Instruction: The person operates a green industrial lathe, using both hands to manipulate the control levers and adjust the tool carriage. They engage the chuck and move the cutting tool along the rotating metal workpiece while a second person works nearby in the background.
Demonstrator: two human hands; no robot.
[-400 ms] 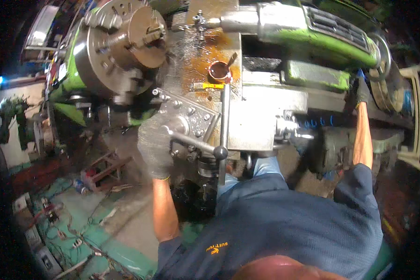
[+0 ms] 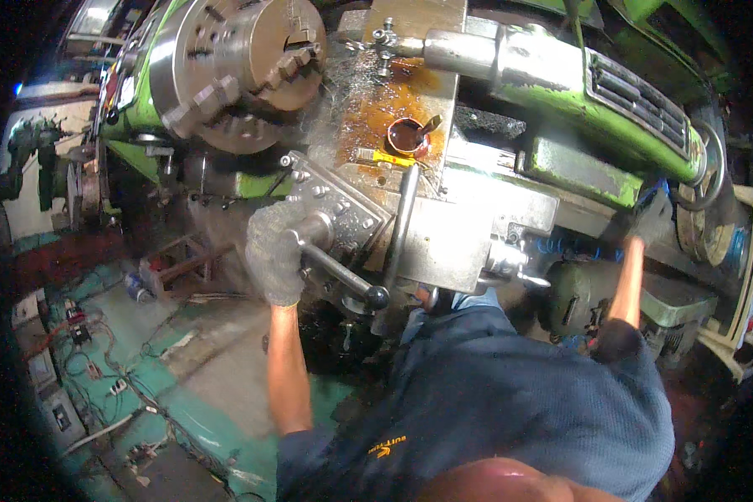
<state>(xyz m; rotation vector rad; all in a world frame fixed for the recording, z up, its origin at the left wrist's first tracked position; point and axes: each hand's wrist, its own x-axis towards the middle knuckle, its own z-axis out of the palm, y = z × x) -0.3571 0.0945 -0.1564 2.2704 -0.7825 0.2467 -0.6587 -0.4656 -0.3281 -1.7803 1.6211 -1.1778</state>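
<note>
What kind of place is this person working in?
Most likely a machine shop: a large green lathe with a heavy steel chuck, the gloved left hand on its crank handle, and a grimy floor strewn with cables.

Your left hand (image 2: 274, 255) wears a grey knit cloth glove, matt and fuzzy, on the bare steel crank handle (image 2: 336, 269) with its glossy black knob. Chuck (image 2: 243, 71) is dull machined metal; tailstock (image 2: 560, 92) has chipped green paint (rusty, oily carriage plate (image 2: 393, 100)).
</note>
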